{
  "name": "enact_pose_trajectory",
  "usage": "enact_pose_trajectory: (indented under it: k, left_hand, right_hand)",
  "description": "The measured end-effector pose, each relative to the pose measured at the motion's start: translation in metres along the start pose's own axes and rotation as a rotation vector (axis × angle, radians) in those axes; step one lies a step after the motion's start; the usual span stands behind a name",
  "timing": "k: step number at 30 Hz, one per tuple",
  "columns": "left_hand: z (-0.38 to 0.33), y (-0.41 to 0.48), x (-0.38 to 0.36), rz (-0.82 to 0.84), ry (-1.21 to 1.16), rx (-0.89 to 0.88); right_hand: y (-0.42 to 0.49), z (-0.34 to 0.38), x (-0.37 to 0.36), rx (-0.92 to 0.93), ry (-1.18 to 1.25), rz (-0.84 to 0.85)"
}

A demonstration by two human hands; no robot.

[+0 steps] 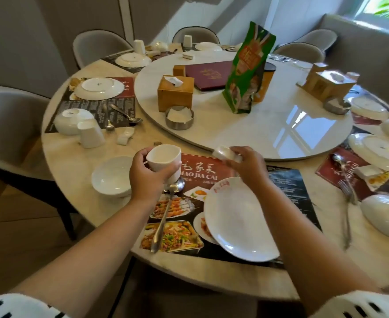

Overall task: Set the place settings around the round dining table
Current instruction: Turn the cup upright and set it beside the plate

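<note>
My left hand grips a white cup, held upright just above the printed placemat at the near table edge. My right hand pinches a small white ceramic piece, blurred, above the mat's far edge. A white plate lies on the mat under my right forearm. A metal spoon lies on the mat's left part, its bowl under the cup. A white bowl stands upright left of the mat.
A white turntable carries wooden tissue boxes, a metal ashtray, a dark red menu and a green bag. Other settings with upturned plates, bowls and cups ring the round table. Grey chairs surround it.
</note>
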State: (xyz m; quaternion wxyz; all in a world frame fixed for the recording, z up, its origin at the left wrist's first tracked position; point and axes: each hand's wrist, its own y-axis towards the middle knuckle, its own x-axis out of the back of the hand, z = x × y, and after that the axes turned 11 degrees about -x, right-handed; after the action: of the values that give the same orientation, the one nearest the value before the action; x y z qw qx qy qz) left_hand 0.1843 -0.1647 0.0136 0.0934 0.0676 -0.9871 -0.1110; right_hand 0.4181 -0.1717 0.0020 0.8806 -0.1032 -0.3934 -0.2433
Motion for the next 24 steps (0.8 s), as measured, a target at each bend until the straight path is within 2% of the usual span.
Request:
enact_pose_trajectory:
  k: [3, 5, 7, 10, 19, 21, 24]
  left_hand:
    - [-0.009, -0.011, -0.026, 0.039, -0.055, -0.02]
    - [-0.014, -0.016, -0.043, 0.068, -0.088, -0.021]
    - [-0.018, -0.02, -0.057, 0.092, -0.103, -0.02]
    - [-0.019, -0.023, -0.072, 0.114, -0.084, -0.026]
    - [-0.031, -0.033, -0.094, 0.159, -0.131, -0.028]
    - [-0.035, -0.037, -0.102, 0.176, -0.124, -0.042]
    - [-0.042, -0.04, -0.119, 0.215, -0.154, -0.016]
  right_hand:
    - [0.008, -0.043, 0.05, -0.039, -0.023, -0.06]
    - [0.015, -0.064, 0.069, -0.08, -0.131, 0.004]
    - [0.024, -0.078, 0.071, -0.117, -0.214, 0.071]
    - [0.037, -0.093, 0.063, -0.178, -0.155, 0.122]
    - [0.044, -0.112, 0.06, -0.174, -0.179, 0.179]
    - [0.039, -0.113, 0.064, -0.148, -0.148, 0.157]
    - [0.025, -0.127, 0.082, -0.146, 0.023, -0.007]
